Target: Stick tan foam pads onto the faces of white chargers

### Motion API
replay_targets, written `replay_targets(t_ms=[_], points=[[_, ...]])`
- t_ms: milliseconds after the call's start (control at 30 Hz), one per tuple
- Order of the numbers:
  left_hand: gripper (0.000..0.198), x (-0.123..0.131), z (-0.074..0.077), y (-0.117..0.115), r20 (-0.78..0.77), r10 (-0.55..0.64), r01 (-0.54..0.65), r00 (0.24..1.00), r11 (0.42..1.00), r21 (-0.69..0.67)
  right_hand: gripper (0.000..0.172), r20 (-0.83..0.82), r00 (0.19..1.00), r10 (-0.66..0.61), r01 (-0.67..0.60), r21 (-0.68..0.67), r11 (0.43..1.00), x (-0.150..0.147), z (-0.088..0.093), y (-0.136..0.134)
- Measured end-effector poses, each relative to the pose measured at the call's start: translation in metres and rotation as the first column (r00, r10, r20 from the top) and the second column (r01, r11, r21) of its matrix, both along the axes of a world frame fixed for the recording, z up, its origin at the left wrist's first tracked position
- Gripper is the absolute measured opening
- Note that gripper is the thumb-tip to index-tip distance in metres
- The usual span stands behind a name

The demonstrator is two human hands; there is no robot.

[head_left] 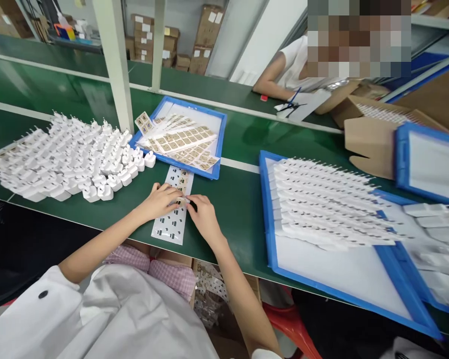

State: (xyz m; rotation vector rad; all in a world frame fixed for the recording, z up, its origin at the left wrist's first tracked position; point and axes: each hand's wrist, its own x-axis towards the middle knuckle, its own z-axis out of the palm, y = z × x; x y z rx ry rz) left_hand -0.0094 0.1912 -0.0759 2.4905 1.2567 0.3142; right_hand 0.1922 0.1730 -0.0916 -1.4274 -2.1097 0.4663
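Live on the head camera, I've got the green bench (243, 209) right across my view. At three o'clock from the hands sits a blue-rimmed tray (307, 262) with slanting rows of white pieces (325, 199); at ten o'clock, a heap of white pieces (71, 159). At twelve, a second blue tray (209, 119) bears tan label strips (187, 139).

Nearer in, a pale sheet (168, 229) with dark printed marks runs between twelve and seven o'clock, under the fingers. Left hand (160, 202): fingers bent, close together, gripping the near-side end at nine o'clock. Right hand (205, 219): thumb and forefinger pinching the three o'clock end. And between those fingertips, just above the sheet, a small white piece (182, 200), partly hidden, its markings too small for me to read.
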Motion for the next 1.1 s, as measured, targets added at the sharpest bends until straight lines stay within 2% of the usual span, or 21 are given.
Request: replay_targets(t_ms=[133, 333, 400, 533, 633, 733, 800, 867, 933, 967, 1033, 1100], points=[[0.032, -0.001, -0.003, -0.003, 0.015, -0.009, 0.008, 1.000, 1.000, 0.013, 0.024, 0.068, 0.998, -0.008, 0.005, 0.042, 0.999, -0.001, 0.001, -0.003], [0.036, 0.002, -0.011, -0.001, 0.011, -0.012, 0.012, 1.000, 1.000, 0.018, 0.028, 0.221, 0.975, 0.014, -0.044, 0.128, 0.991, -0.006, 0.010, -0.008], [0.037, 0.002, -0.014, -0.002, 0.004, -0.013, 0.013, 1.000, 1.000, 0.019, 0.028, 0.349, 0.937, 0.018, -0.093, 0.199, 0.975, -0.008, 0.015, -0.009], [0.042, 0.001, -0.015, -0.004, -0.012, -0.025, 0.026, 1.000, 1.000, 0.013, 0.028, 0.630, 0.777, 0.019, -0.270, 0.305, 0.913, -0.013, 0.026, -0.014], [0.047, -0.001, -0.015, -0.004, -0.024, -0.040, 0.040, 0.999, 0.999, 0.003, 0.028, 0.703, 0.711, 0.024, -0.342, 0.316, 0.885, -0.016, 0.035, -0.021], [0.053, -0.002, -0.014, -0.003, -0.042, -0.050, 0.049, 0.998, 0.999, -0.010, 0.028, 0.688, 0.724, 0.055, -0.349, 0.295, 0.890, -0.016, 0.042, -0.029], [0.057, -0.003, -0.010, -0.005, -0.053, -0.050, 0.049, 0.997, 0.999, -0.015, 0.029, 0.615, 0.786, 0.068, -0.308, 0.293, 0.905, -0.014, 0.046, -0.035], [0.061, -0.009, 0.000, -0.012, -0.056, -0.047, 0.047, 0.997, 0.999, 0.009, 0.028, 0.446, 0.893, 0.057, -0.213, 0.308, 0.927, -0.010, 0.049, -0.043], [0.056, -0.023, 0.015, -0.027, -0.051, -0.035, 0.039, 0.998, 0.996, 0.082, 0.024, 0.152, 0.988, 0.029, -0.071, 0.278, 0.958, -0.006, 0.048, -0.054], [0.049, -0.034, 0.022, -0.038, -0.046, -0.027, 0.033, 0.999, 0.990, 0.139, 0.022, -0.025, 1.000, 0.005, 0.001, 0.223, 0.975, -0.005, 0.047, -0.061], [0.039, -0.063, 0.032, -0.061, -0.036, 0.065, -0.055, 0.997, 0.969, 0.243, 0.022, -0.355, 0.932, -0.072, 0.089, 0.033, 0.995, -0.003, 0.039, -0.075], [0.043, -0.100, 0.031, -0.078, 0.004, 0.187, -0.181, 0.982, 0.942, 0.282, 0.025, -0.581, 0.794, -0.179, 0.075, -0.199, 0.977, -0.005, 0.028, -0.087]])
